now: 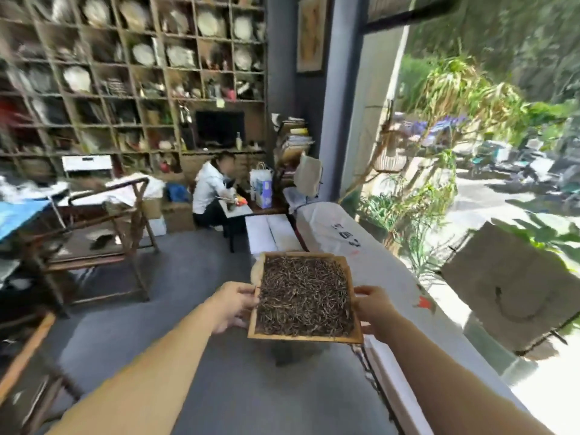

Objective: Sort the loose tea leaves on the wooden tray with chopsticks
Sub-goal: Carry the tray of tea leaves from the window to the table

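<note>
A grey floor (pixel 201 277) runs back to a wall of cubby shelves (pixel 131 73), with a white-covered surface (pixel 345 240) along the window. Over the floor the wooden tray (pixel 301 338) of tea leaves (pixel 303 296) is carried, its long axis pointing away. The left hand (pixel 230 304) grips its left edge and the right hand (pixel 373 307) its right edge; dark marks on the white cover are unreadable.

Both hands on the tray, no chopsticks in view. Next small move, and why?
Probably set the wooden tray down on a steady surface. The left hand and right hand each hold a side edge, carrying it in mid-air over the floor, so neither is free for chopsticks. The tea leaves cover it edge to edge.
</note>
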